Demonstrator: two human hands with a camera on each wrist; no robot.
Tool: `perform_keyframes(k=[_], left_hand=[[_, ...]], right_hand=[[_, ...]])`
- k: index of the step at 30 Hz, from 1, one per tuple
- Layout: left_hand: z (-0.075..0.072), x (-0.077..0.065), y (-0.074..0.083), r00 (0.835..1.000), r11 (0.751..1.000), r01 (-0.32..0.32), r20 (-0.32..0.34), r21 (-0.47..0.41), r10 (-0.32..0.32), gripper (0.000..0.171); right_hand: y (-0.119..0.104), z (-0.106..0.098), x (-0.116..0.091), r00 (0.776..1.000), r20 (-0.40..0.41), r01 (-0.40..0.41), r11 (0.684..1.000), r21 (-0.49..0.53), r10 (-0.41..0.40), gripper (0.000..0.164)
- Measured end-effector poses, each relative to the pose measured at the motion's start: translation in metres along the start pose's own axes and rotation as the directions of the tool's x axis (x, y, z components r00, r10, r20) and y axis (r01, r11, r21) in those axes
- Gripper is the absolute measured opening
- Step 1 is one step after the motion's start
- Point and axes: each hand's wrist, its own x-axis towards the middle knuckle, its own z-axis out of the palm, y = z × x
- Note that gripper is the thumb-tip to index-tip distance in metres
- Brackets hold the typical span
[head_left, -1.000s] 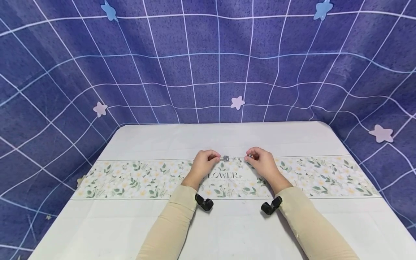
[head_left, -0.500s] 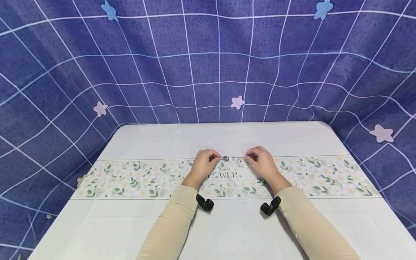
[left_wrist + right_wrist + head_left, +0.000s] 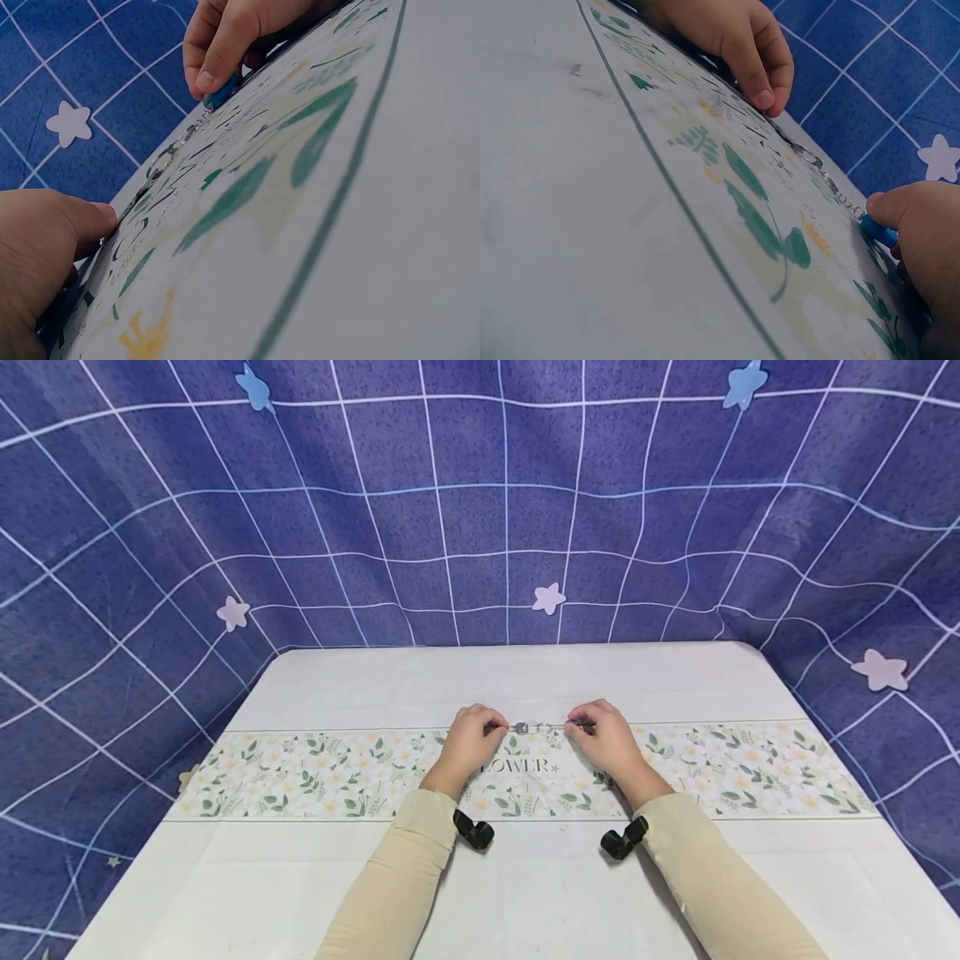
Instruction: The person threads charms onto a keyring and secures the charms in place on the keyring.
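Observation:
Thumb and fingertips of my left hand [image 3: 472, 737] pinch the end of a flat metal key [image 3: 521, 727] in the head view. Two linked metal rings [image 3: 538, 727] and a short chain run from its head toward my right hand [image 3: 600, 731]. That hand pinches a small blue fob [image 3: 877, 231], seen in the right wrist view, partly hidden by the fingers. The fob also peeks out under the fingertips in the left wrist view, where the chain [image 3: 199, 120] stretches in a line low over the table. Much of the key's blade is hidden by the left fingers.
A white table [image 3: 285, 877] carries a printed flower band [image 3: 300, 777] with lettering in the middle. Behind it and at both sides hangs a blue curtain [image 3: 465, 527] with grid lines and stars. A small black camera [image 3: 474, 831] sits at each wrist.
The rings, seen bunched and less clearly a second ago, now lie spread in a line between the hands. The blue fob has slipped from sight behind the right fingers. Both hands stay nearly in place.

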Motion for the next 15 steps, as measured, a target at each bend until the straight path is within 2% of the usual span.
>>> perform_keyframes(k=[8,15], left_hand=[[0.0033,0.0006,-0.0020,1.000,1.000,-0.007,-0.002,-0.010,0.007,0.005],[0.0007,0.0031,-0.0039,1.000,0.998,0.028,0.000,-0.047,-0.028,0.007]], right_hand=[[0.0025,-0.0011,-0.0031,1.000,-0.009,-0.002,1.000,0.010,0.002,0.023],[0.0017,-0.0020,-0.0008,0.999,-0.012,-0.035,0.998,0.047,0.036,0.025]])
